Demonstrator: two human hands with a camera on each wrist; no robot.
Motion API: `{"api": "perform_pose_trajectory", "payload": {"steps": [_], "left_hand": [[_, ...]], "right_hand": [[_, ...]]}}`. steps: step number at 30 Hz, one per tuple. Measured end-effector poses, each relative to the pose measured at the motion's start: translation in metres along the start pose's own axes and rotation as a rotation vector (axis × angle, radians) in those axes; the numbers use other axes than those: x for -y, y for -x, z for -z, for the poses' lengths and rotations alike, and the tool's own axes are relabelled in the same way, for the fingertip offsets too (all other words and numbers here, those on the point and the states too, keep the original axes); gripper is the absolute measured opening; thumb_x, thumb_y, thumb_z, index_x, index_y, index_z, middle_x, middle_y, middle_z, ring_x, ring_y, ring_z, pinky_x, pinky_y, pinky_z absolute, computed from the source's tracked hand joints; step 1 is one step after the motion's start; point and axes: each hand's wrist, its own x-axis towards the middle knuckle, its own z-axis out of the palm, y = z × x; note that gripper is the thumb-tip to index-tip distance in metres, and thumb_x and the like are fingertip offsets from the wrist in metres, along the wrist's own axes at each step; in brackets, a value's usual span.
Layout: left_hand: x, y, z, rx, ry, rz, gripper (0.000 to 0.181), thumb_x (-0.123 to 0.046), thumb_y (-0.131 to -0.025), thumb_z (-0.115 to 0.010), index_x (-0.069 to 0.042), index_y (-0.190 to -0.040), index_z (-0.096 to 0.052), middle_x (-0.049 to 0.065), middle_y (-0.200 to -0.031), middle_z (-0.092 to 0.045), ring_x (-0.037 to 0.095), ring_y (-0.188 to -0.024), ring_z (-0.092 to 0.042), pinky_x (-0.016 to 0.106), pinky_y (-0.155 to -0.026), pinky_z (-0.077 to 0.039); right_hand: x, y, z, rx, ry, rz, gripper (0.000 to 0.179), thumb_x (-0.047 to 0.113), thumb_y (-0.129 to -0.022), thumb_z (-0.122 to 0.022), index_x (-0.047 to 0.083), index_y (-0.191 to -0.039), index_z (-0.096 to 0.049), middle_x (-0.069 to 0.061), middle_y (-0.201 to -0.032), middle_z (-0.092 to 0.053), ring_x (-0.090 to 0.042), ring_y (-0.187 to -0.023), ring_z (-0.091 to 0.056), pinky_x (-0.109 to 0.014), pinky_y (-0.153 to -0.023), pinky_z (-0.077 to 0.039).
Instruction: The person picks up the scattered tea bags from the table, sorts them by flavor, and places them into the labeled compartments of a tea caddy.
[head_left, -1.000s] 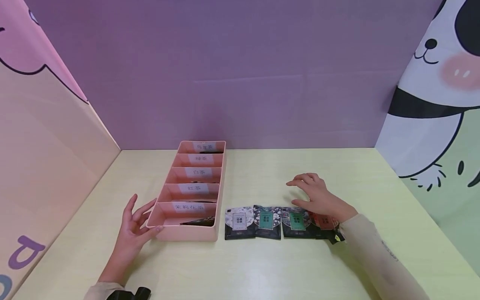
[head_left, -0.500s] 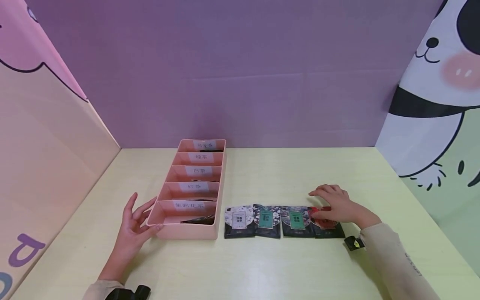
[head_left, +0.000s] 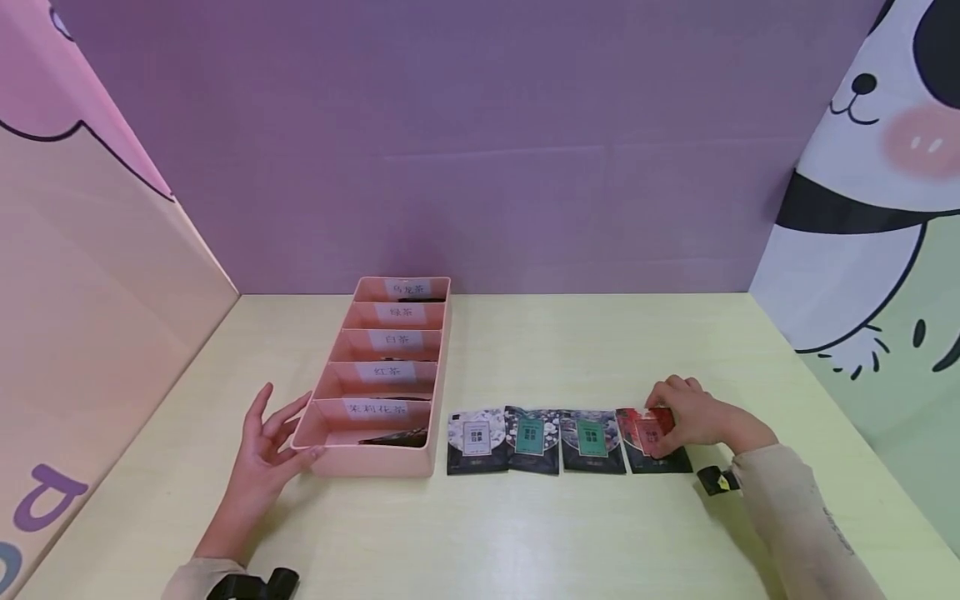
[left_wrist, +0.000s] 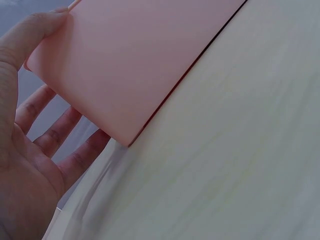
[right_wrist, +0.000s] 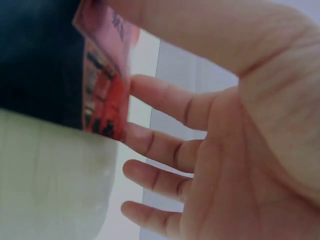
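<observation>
A pink divided box [head_left: 375,462] with labelled compartments stands left of centre. My left hand [head_left: 266,467] holds its near left corner, thumb on the front wall and fingers along the left side; in the left wrist view, the thumb lies at the rim of the box [left_wrist: 130,60]. My right hand [head_left: 693,417] pinches the red-and-black tea packet [head_left: 643,442] at the right end of a row, its thumb on the printed face. In the right wrist view, the fingertips meet the edge of the packet [right_wrist: 105,100].
Left of the red packet lie a white-and-black packet [head_left: 477,442], a floral packet with a teal label [head_left: 531,442] and one with a green label [head_left: 592,442]. A dark packet [head_left: 397,438] lies in the nearest compartment. A purple backdrop [head_left: 525,167] stands behind the table.
My right hand has moved right and down from above the row, and its thumb and fingers have closed on the red packet. My left hand stays at the box corner.
</observation>
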Motion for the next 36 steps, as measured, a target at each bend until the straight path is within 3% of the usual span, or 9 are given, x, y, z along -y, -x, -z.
{"api": "perform_pose_trajectory", "payload": {"steps": [4,11,15,21,28,36], "left_hand": [[0.001,0.000,0.001,-0.001,0.012,-0.002,0.102,0.021,-0.085,-0.062,-0.014,-0.159,0.000,-0.021,-0.134,-0.055,-0.002,-0.115,-0.054,0.012,-0.090,-0.047],[0.002,0.001,0.001,0.002,0.047,-0.026,0.103,0.024,-0.084,-0.060,-0.014,-0.158,-0.001,-0.018,-0.135,-0.056,0.001,-0.115,-0.055,0.013,-0.089,-0.048],[0.002,0.000,0.001,0.008,0.048,-0.032,0.102,0.023,-0.084,-0.060,-0.016,-0.158,-0.002,-0.017,-0.136,-0.056,0.001,-0.115,-0.055,0.014,-0.089,-0.049],[0.001,0.001,0.000,0.007,0.035,-0.029,0.102,0.023,-0.084,-0.061,-0.016,-0.158,-0.002,-0.019,-0.135,-0.056,0.001,-0.115,-0.055,0.013,-0.089,-0.048],[0.000,0.000,0.000,0.005,0.002,-0.016,0.102,0.021,-0.085,-0.061,-0.016,-0.159,-0.001,-0.021,-0.135,-0.055,-0.001,-0.115,-0.054,0.012,-0.090,-0.047],[-0.001,0.000,0.000,0.007,-0.012,-0.008,0.102,0.019,-0.086,-0.062,-0.016,-0.159,0.000,-0.021,-0.135,-0.054,-0.003,-0.116,-0.053,0.012,-0.091,-0.046]], "right_hand": [[-0.004,-0.002,0.001,0.027,-0.113,-0.041,0.058,0.016,-0.069,-0.090,0.002,-0.105,-0.048,-0.006,-0.097,-0.050,-0.029,-0.093,-0.040,-0.036,-0.073,-0.044],[-0.012,-0.002,0.007,0.047,-0.292,-0.045,0.058,0.002,-0.077,-0.083,-0.004,-0.112,-0.037,-0.016,-0.105,-0.054,-0.028,-0.094,-0.054,-0.038,-0.079,-0.054],[-0.012,0.000,0.012,0.032,-0.306,-0.043,0.051,-0.003,-0.079,-0.077,-0.005,-0.114,-0.039,-0.019,-0.109,-0.053,-0.030,-0.096,-0.054,-0.039,-0.078,-0.056],[-0.014,0.007,0.018,0.007,-0.413,-0.021,0.032,-0.015,-0.084,-0.061,-0.006,-0.111,-0.048,-0.017,-0.106,-0.057,-0.028,-0.090,-0.059,-0.039,-0.066,-0.059],[-0.018,0.010,0.022,-0.027,-0.423,0.008,0.031,-0.020,-0.082,-0.053,-0.006,-0.110,-0.052,-0.016,-0.104,-0.060,-0.027,-0.089,-0.062,-0.037,-0.065,-0.059],[-0.013,0.010,0.025,-0.052,-0.401,0.018,0.027,-0.019,-0.085,-0.056,-0.005,-0.107,-0.054,-0.014,-0.101,-0.063,-0.025,-0.085,-0.061,-0.034,-0.064,-0.059]]}}
